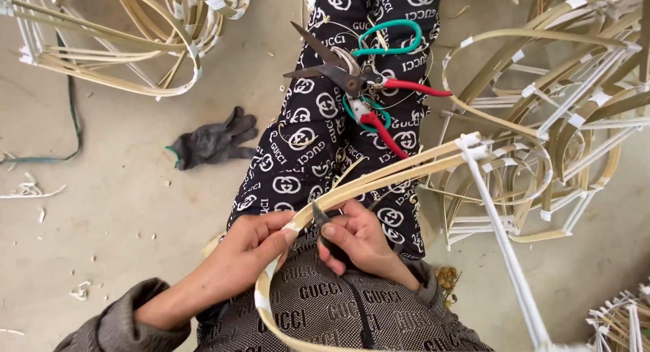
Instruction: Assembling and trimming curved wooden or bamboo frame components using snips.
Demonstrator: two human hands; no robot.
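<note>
Both hands work close over the lap: the left hand [247,247] pinches a bent bamboo strip [379,179] to steady it, while the right hand [359,240] is closed around a small dark blade [321,216] set against the strip. Shears [352,77] rest on the outstretched legs, within easy reach; a grey glove [213,145] lies discarded on the floor [122,210].

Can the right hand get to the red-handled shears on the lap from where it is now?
Probably yes. The shears lie in the open on the leg, nothing over them. But the right hand holds a small dark tool against the bamboo strip, so it must let go first.
</note>
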